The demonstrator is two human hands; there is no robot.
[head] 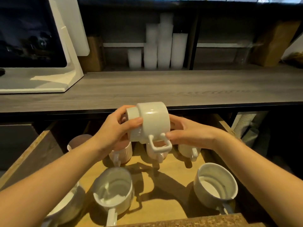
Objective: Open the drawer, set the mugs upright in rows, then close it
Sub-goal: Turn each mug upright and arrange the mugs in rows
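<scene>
Mugs [150,122], two white ones nested, lie sideways between your hands, above the open drawer [165,177] and just below the counter [164,89] edge. Your left hand [114,128] curls round the inner mug [132,113], thumb across its wall. Your right hand [188,131] grips the outer mug [154,118] from the far side, thumb beside its handle [159,145], which points down toward you. In the drawer, three mugs of the front row [113,190] stand upright; the back row [188,150] is partly hidden under your hands. On the counter stands a monitor [29,33], with stacked cups [164,46] behind.
</scene>
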